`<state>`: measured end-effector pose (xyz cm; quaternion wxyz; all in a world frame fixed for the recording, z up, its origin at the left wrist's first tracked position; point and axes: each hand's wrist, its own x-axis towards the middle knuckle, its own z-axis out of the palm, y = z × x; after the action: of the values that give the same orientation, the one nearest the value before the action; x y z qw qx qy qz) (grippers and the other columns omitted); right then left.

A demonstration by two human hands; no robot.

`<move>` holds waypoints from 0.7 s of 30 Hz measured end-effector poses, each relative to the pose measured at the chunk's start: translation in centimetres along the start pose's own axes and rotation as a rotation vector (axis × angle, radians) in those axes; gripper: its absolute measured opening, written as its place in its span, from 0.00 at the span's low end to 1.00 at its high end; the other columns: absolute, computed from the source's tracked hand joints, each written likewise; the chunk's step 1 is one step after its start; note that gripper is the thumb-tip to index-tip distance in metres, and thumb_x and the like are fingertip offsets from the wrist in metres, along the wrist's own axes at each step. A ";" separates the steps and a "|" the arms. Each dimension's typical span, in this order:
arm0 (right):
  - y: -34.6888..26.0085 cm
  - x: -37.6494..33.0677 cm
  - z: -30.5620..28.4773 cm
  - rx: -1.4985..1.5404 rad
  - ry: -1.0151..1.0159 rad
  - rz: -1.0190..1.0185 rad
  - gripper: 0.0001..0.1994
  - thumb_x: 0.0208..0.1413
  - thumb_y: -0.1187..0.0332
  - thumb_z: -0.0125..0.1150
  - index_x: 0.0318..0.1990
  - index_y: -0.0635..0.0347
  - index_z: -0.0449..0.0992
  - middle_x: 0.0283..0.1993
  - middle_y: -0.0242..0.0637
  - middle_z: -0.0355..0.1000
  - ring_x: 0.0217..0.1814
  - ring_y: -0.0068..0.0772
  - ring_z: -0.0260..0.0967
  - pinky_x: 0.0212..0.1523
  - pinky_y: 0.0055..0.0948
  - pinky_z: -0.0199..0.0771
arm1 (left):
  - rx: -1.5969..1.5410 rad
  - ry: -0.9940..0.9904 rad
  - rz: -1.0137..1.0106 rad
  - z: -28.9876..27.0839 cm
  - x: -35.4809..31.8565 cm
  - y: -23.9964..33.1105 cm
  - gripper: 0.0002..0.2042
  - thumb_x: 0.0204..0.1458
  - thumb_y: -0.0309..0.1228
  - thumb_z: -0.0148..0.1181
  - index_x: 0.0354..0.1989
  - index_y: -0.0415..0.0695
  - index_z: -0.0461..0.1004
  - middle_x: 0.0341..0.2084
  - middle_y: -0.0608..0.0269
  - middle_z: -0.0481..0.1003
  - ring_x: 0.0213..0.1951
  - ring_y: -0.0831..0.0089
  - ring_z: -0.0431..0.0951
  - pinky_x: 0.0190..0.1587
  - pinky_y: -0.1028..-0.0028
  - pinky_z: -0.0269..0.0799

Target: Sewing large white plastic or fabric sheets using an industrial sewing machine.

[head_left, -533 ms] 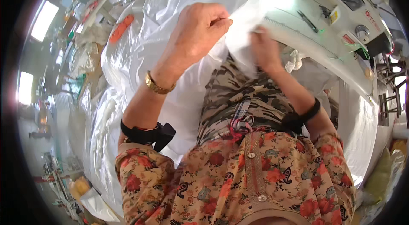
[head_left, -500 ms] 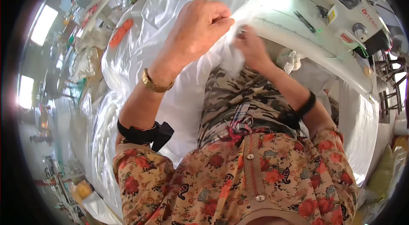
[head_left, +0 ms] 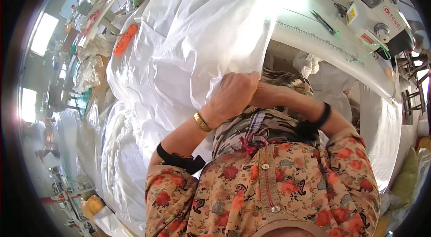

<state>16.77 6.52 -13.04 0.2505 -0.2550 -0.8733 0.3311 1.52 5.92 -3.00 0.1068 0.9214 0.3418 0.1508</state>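
A large sheet of white fabric spreads from the sewing machine down over my lap. My left hand, with a gold bracelet at the wrist, is closed in a pinch on the near right corner of the fabric, whose edge runs up from it toward the machine. Close behind it, partly covered by it, is my right hand. Its fingers are hidden, so what it holds does not show.
The sewing machine stands at the upper right, with thread snips on its white bed beside a printed ruler. An orange bundle lies on the fabric at the left. More white cloth hangs at the right.
Both hands have come down toward my lap and together, the left now in front of the right. The fabric has been drawn down flatter, its right edge now straight.
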 end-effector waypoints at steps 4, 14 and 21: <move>-12.7 -0.3 -9.8 0.131 -0.003 0.216 0.08 0.59 0.68 0.53 0.36 0.63 0.75 0.26 0.43 0.72 0.29 0.50 0.70 0.33 0.37 0.70 | -0.385 0.153 -0.139 1.4 -2.0 -0.1 0.06 0.53 0.27 0.52 0.28 0.38 0.66 0.20 0.45 0.71 0.27 0.46 0.74 0.30 0.56 0.66; -30.1 5.4 -9.5 0.720 0.824 0.320 0.06 0.60 0.73 0.48 0.37 0.67 0.70 0.27 0.37 0.70 0.21 0.31 0.68 0.25 0.35 0.74 | -0.382 0.356 -0.211 2.7 -1.7 0.6 0.07 0.56 0.28 0.53 0.30 0.39 0.66 0.19 0.48 0.70 0.25 0.49 0.72 0.27 0.60 0.66; -29.4 6.3 -9.0 0.623 0.791 0.091 0.06 0.59 0.72 0.50 0.36 0.66 0.70 0.27 0.36 0.70 0.22 0.30 0.68 0.26 0.33 0.73 | -0.483 0.316 -0.131 3.1 -2.2 0.6 0.06 0.56 0.28 0.53 0.30 0.38 0.66 0.19 0.47 0.69 0.25 0.46 0.71 0.27 0.60 0.65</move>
<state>9.38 -4.70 15.28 0.6117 -0.3121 -0.5592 0.4644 1.35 3.73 -6.20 0.2780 0.8105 0.3672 0.3619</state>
